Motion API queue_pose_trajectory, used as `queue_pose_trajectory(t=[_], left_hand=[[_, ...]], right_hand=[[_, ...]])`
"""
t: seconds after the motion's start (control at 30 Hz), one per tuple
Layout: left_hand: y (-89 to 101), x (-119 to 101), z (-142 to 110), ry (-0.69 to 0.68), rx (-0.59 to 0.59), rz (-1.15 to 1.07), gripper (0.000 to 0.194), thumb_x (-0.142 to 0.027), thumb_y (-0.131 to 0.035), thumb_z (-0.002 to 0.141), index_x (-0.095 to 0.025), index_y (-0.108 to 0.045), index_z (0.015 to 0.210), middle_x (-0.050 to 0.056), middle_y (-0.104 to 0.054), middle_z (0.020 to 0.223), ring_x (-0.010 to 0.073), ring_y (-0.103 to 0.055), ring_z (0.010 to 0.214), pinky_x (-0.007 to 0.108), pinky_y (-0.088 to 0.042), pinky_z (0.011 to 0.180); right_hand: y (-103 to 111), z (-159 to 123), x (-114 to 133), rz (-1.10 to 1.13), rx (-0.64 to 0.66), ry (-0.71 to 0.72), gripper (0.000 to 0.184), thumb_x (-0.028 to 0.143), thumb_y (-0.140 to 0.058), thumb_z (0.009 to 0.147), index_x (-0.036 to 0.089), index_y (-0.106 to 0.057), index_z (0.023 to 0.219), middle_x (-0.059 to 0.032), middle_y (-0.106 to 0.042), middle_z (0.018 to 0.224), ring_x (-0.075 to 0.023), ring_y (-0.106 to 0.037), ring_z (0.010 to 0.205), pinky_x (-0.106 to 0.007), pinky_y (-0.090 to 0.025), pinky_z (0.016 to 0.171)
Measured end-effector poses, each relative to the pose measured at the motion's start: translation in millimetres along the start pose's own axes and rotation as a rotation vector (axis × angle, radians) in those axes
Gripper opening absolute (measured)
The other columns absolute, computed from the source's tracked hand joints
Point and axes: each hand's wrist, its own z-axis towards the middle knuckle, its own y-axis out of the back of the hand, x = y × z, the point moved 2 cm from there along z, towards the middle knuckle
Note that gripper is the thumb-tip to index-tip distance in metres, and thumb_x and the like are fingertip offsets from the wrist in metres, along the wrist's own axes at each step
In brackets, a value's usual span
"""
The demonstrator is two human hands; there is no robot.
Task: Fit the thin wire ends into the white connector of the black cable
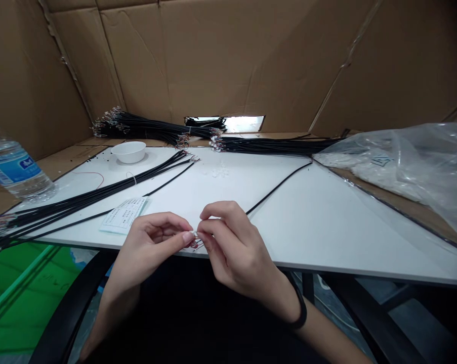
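Near the table's front edge, my left hand (148,245) pinches a small white connector (193,233) between thumb and forefinger. Close against it, my right hand (238,247) has its fingertips pressed together on thin coloured wires (196,244) at the end of a black cable (278,187). That cable runs from behind my right hand toward the back right of the table. Whether any wire sits inside the connector is hidden by my fingertips. Several small white pieces (217,172) lie on the table beyond my hands.
Black cables (95,193) lie bundled at left beside a paper label (125,215). More cable bundles (152,126) line the back, near a white bowl (128,151). A water bottle (17,169) stands far left, a clear plastic bag (406,167) lies right, and cardboard walls (213,60) enclose the table.
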Motion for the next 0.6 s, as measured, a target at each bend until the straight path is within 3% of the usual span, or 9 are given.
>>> queue_pose_trajectory(t=[0.27, 0.6], left_hand=[[3.3, 2.8, 1.2, 0.0, -0.033, -0.045, 0.004, -0.018, -0.079, 0.072, -0.016, -0.075, 0.072, 0.003, -0.075, 0.066, 0.0168, -0.072, 0.061, 0.022, -0.06, 0.06], [4.6, -1.8, 3.2, 0.023, -0.046, -0.144, 0.004, -0.013, -0.079, 0.067, -0.015, -0.076, 0.067, 0.003, -0.074, 0.06, 0.0159, -0.07, 0.056, 0.021, -0.059, 0.057]], right_hand=[[1.8, 4.0, 2.9, -0.142, 0.009, 0.163, 0.021, 0.001, -0.042, 0.091, 0.015, -0.057, 0.096, -0.0113, -0.061, 0.096, -0.0217, -0.057, 0.088, -0.034, -0.053, 0.07], [-0.4, 5.1, 0.4, -0.033, 0.017, 0.166, 0.021, 0.003, -0.039, 0.092, 0.015, -0.053, 0.102, -0.0088, -0.061, 0.09, -0.0199, -0.059, 0.083, -0.032, -0.054, 0.066]])
